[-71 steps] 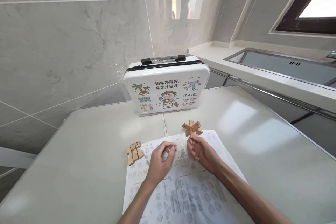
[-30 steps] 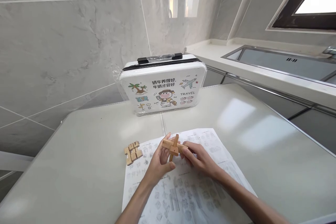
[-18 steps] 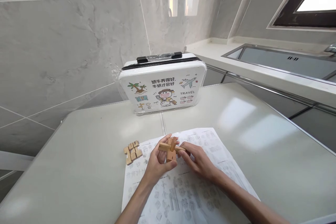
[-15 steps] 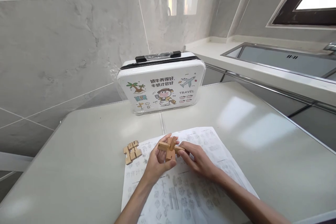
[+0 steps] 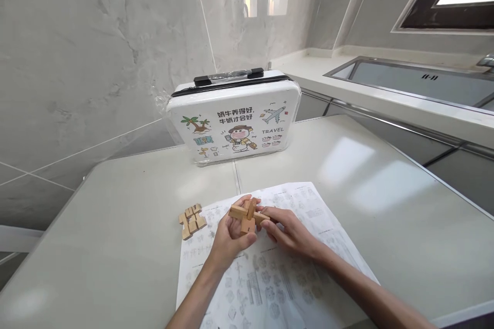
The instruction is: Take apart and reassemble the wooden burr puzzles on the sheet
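Above a printed paper sheet (image 5: 278,277), several interlocked wooden pieces form a crossed block shape (image 5: 248,223). My left hand (image 5: 228,239) is wrapped round its left and lower side, thumb along the front. From the right, my right hand (image 5: 287,231) pinches the end of the piece that sticks out to that side. One piece stands up at a tilt in the middle, and another points left. More wooden pieces (image 5: 192,221) lie side by side at the sheet's upper left edge, one marked 3.
A white cartoon case (image 5: 235,123) in clear plastic stands at the back of the pale table (image 5: 116,236), against the tiled wall. At the right is a counter with a sink (image 5: 417,82), beyond the table's edge.
The view has shifted slightly, so the case and table sit a little higher and further left. Both hands keep their hold on the wooden block shape, with hardly any change.
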Available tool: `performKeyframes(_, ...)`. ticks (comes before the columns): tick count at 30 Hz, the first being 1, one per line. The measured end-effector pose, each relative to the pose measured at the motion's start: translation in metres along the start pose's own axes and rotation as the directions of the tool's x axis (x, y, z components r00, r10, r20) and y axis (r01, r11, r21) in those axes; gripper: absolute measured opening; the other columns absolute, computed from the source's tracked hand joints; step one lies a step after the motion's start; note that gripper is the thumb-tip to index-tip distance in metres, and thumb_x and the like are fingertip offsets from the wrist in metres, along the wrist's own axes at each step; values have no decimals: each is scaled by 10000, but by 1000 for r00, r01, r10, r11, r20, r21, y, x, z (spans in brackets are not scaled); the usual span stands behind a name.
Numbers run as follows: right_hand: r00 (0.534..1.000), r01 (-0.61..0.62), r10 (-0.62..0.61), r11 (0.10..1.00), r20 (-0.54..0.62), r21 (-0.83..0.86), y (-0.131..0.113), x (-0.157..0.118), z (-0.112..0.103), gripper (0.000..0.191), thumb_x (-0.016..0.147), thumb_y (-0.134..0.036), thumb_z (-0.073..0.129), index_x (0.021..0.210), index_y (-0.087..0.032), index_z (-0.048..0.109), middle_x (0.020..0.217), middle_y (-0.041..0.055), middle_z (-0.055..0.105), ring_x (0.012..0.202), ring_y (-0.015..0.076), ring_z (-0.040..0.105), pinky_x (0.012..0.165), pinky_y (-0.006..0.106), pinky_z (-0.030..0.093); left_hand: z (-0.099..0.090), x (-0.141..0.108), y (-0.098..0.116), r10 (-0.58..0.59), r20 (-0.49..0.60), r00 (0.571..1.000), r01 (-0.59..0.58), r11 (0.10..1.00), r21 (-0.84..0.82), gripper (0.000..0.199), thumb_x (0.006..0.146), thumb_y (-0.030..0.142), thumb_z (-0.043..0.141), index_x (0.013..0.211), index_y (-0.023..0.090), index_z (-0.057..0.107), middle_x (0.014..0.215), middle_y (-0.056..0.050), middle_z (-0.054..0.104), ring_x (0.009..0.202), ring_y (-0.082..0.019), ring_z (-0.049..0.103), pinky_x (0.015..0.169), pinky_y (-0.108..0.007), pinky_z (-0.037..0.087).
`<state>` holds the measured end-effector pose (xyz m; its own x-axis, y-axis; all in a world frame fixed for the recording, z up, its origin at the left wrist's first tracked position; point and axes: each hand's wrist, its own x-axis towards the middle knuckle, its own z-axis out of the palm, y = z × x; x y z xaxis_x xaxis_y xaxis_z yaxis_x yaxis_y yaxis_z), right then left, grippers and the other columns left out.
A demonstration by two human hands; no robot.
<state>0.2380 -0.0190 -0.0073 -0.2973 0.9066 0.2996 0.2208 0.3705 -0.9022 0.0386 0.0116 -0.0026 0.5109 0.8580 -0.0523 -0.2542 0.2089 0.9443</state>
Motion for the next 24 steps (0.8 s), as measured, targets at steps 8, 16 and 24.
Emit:
performKeyframes(8, 1000, 10, -10, 1000, -13, 3, 1, -2, 0, 352, 1121, -428, 406, 937, -213, 615, 728, 8, 573, 637, 176, 519, 652, 307, 438, -4, 3, 2, -4, 41, 999, 3, 1000, 30, 949, 699, 531, 942, 1506, 223, 549, 1562, -192, 555, 1459, -433, 500, 1172, -521, 479)
performKeyframes(16, 997, -21, 17, 998, -76, -54, 7, -3, 1, 314, 1121, -396, 421, 966, -231, 638, 898, 49, 674, 793, 207, 611, 737, 320, 460, -2, 1, 1, 19, 13, 1000, -21, 987, 161, 941, 741, 406, 935, 1552, 257, 482, 1582, -158, 530, 1464, -403, 504, 1212, -514, 441)
performKeyframes(24, 1000, -13, 13, 999, -4, -30, 2, 0, -2, 408, 1119, -451, 404, 815, -220, 548, 719, 2, 562, 644, 166, 497, 628, 299, 395, -2, 5, -4, 80, -34, 996, -77, 995, 70, 977, 651, 488, 976, 1485, 207, 551, 1461, -183, 634, 1367, -413, 597, 1146, -503, 508)
